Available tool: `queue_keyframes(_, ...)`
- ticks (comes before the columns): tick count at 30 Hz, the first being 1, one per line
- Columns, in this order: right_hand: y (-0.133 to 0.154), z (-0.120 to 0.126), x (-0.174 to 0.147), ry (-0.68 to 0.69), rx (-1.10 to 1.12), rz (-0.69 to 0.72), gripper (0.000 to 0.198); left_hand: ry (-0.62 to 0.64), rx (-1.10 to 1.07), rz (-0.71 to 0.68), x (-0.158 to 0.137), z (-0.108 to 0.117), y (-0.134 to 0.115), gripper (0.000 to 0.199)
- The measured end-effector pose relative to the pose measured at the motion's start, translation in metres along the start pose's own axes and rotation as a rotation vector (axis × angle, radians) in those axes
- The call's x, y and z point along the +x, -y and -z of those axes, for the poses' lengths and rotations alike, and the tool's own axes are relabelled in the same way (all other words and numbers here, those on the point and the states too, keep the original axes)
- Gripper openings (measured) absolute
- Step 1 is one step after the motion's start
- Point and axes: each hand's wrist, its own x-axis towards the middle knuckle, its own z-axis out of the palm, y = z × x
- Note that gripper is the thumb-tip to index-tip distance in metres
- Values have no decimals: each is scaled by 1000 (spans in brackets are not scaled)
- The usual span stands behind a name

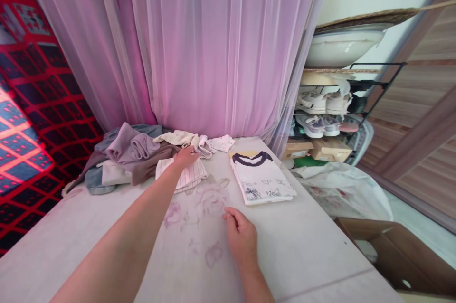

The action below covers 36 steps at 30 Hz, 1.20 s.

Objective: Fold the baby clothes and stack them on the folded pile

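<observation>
My left hand [185, 156] stretches across the table to the heap of clothes, fingers closed at the edge of a cream garment [178, 137]. Below that hand lies a striped pink-and-white garment [183, 177], partly covered by my forearm. A small white patterned garment [221, 143] spreads to the right of my fingertips. Over the table's printed flowers rests my right hand [242, 234], fingers curled in with nothing visible in them. Beyond it, a folded white T-shirt [263, 179] with a dark collar tops a small neat stack, with a yellowish cloth [245, 154] showing behind.
The heap holds a mauve garment [130, 148] and several others. A purple curtain [206, 46] hangs behind the pale table [299, 250]. On the right stand a shoe rack [374, 99] with a white basin [344, 46], a plastic bag [352, 194] and a cardboard box [409, 250].
</observation>
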Motion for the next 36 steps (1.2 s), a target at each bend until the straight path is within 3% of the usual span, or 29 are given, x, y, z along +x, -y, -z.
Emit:
queue_keyframes(4, 2, 1, 0, 1, -4, 8, 31, -120, -394, 58, 5, 27, -7, 47)
queue_keyframes(8, 3, 2, 1, 22, -14, -15, 31, -258, -676, 40, 2, 87, -17, 51)
queue_keyframes(10, 3, 2, 1, 21, -12, -13, 31, -309, -944, -80, -10, 121, -22, 49)
queue_keyframes(12, 2, 2, 1, 10, 2, -3, 31, -339, -1052, -181, -30, 148, -25, 45)
queue_keyframes(15, 2, 2, 2, 7, 27, 10, 31, -410, -1089, -171, -71, 163, -19, 43)
queue_keyframes(17, 1, 3, 3, 15, 25, 12, 31, -448, -1053, -71, -103, 153, -6, 45)
queue_keyframes(21, -2, 4, 3, 32, -8, 21, 31, -283, -907, 136, -165, 104, 39, 49)
queue_keyframes(24, -2, 3, 0, 53, -38, 105, 32, -274, -847, 243, -202, 67, 73, 59)
queue_keyframes(26, -1, 0, -3, 72, -80, 199, 31, -262, -793, 241, -219, 50, 89, 62)
queue_keyframes(32, 11, -12, -19, 146, -292, 555, 33, -301, -514, 266, -237, 27, 98, 70)
queue_keyframes(36, 18, -28, -31, 135, -393, 680, 35, -312, -435, 327, -233, 24, 95, 77)
